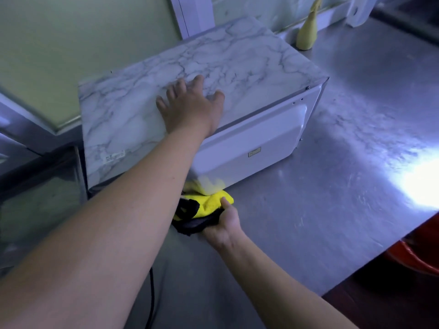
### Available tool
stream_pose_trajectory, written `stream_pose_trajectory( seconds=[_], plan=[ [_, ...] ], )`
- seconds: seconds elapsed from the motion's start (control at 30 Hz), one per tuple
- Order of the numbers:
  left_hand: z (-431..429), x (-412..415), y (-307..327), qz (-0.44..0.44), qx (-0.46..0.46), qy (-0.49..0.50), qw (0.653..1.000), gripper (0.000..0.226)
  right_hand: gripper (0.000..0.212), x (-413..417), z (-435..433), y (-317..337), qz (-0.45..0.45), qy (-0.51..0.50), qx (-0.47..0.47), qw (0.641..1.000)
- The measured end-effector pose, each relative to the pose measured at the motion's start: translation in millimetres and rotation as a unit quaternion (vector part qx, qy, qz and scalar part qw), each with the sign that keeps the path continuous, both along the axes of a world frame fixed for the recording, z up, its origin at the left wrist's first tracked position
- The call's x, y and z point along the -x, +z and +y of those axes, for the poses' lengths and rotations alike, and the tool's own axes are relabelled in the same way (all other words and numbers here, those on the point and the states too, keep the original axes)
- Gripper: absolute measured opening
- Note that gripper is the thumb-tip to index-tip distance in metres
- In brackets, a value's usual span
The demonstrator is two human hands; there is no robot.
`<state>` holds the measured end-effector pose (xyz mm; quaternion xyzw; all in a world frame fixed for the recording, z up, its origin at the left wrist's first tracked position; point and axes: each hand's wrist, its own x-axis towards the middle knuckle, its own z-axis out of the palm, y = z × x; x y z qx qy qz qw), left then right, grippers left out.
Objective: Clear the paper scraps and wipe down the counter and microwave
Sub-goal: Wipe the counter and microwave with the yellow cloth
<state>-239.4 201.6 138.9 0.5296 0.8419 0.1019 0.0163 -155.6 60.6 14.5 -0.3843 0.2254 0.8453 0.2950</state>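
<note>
Stainless steel counter (332, 210) fills the lower and right part of the view, scuffed and catching a hard glare at the right edge. Nearest the camera, a black cord (152, 295) runs across it between the two bare forearms. Off the counter's right edge sits a red bucket (418, 255), only partly in view.

The right hand (223, 226) grips a bunched yellow-and-black cloth (204, 205), thumb on top and fingers curled beneath. The cloth lies on the counter, pushed up against the bottom edge of the microwave (249, 148), and its yellow is mirrored in the glossy white panel facing the camera. Whether that edge is lifted off the counter cannot be told.

The microwave stands toward the counter's left end, its top covered in a grey-veined marble pattern. The left hand (190, 110) lies flat on that top near the front edge, fingers straight and spread, holding nothing.

Farther back, a pale yellow cone-shaped object (306, 36) stands on the counter just behind the microwave's far corner, against the wall (71, 43).
</note>
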Motion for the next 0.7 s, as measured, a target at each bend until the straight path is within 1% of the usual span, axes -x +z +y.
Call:
stream_pose_trajectory(
  seconds=[0.07,0.13,0.2,0.23,0.27,0.3,0.33,0.37,0.4,0.43,0.47,0.5,0.53,0.57,0.63,0.7],
  plan=[
    [0,1,1,-0.019,0.007,0.001,1.0,0.063,0.059,-4,-10,4,0.015,-0.009,-0.008,1.0],
    [0,4,4,-0.041,0.007,0.001,0.999,0.061,0.056,-20,-19,13,-0.012,-0.02,-0.034,0.999],
    [1,7,6,-0.077,-0.009,-0.002,0.997,0.054,0.048,-43,-18,26,-0.095,-0.042,-0.095,0.99],
    [1,9,7,-0.099,-0.016,-0.012,0.995,0.049,0.042,-55,-12,36,-0.152,-0.066,-0.139,0.976],
    [2,12,9,-0.131,-0.018,-0.03,0.991,0.042,0.034,-67,-4,48,-0.213,-0.097,-0.192,0.953],
    [2,18,13,-0.182,-0.015,-0.057,0.982,0.033,0.026,-76,7,61,-0.284,-0.131,-0.25,0.916],
    [-1,24,18,-0.236,-0.003,-0.091,0.967,0.023,0.019,-83,19,76,-0.357,-0.157,-0.309,0.867],
    [-5,33,22,-0.275,0.01,-0.125,0.953,0.018,0.018,-86,33,90,-0.428,-0.169,-0.364,0.81],
    [-10,46,24,-0.273,0.025,-0.158,0.949,0.021,0.021,-86,46,101,-0.493,-0.166,-0.411,0.749],
    [-20,60,25,-0.218,0.048,-0.198,0.954,0.032,0.025,-83,59,106,-0.544,-0.155,-0.446,0.694],
    [-31,73,22,-0.137,0.065,-0.226,0.962,0.043,0.03,-77,70,108,-0.574,-0.141,-0.467,0.658],
    [-40,85,17,-0.063,0.061,-0.248,0.965,0.048,0.037,-70,80,104,-0.594,-0.133,-0.477,0.634],
    [-51,93,12,-0.031,0.041,-0.256,0.965,0.051,0.043,-60,88,98,-0.619,-0.131,-0.475,0.612],
    [-59,97,7,-0.023,0.019,-0.254,0.967,0.051,0.047,-49,92,90,-0.649,-0.127,-0.458,0.594],
    [-64,95,3,-0.019,-0.018,-0.247,0.969,0.051,0.051,-19,82,74,-0.689,-0.131,-0.424,0.572],
    [-60,90,1,0.005,-0.037,-0.242,0.97,0.051,0.055,14,57,60,-0.696,-0.149,-0.447,0.542]
  ],
)
